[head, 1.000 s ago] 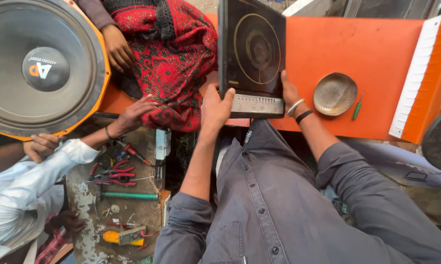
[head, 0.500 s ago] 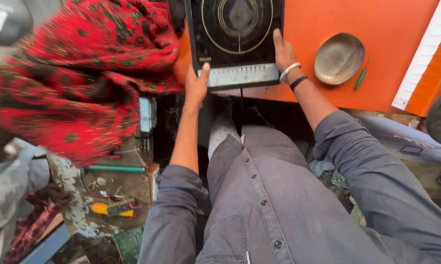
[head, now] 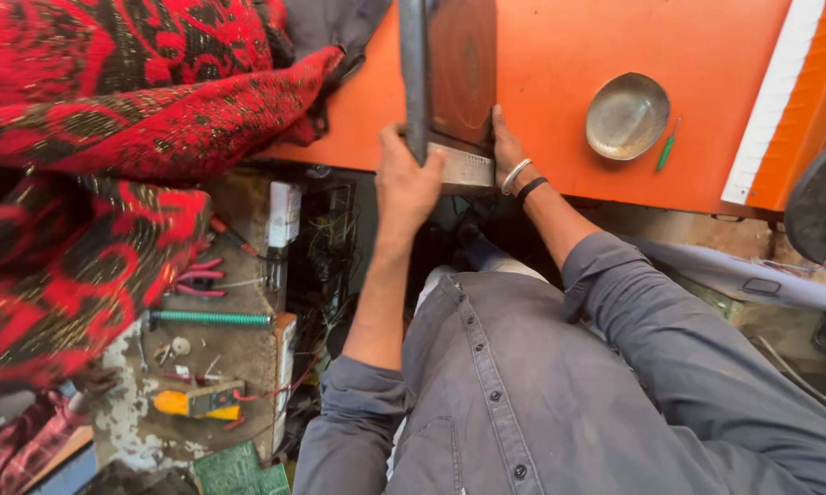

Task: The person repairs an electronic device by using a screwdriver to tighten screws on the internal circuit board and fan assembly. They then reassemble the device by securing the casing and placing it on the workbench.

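Note:
A black induction cooktop (head: pixel 449 82) stands tilted up on its edge over the orange table (head: pixel 559 82). My left hand (head: pixel 408 179) grips its lower left corner and dark side edge. My right hand (head: pixel 507 151), with a metal bangle and a black band at the wrist, holds the lower right edge by the pale control strip. The glass face is turned to the right, seen at a steep angle.
A round metal bowl (head: pixel 625 115) and a green screwdriver (head: pixel 667 147) lie on the orange table. Another person's red patterned garment (head: pixel 110 137) fills the left. Below it a floor board holds pliers (head: pixel 197 275), a green-handled tool (head: pixel 207 318), a yellow meter (head: pixel 197 401) and a circuit board (head: pixel 239 472).
The cooktop has been turned from facing me flat to standing on edge. My left hand shifted to its side edge. The view moved, and the large speaker is out of sight.

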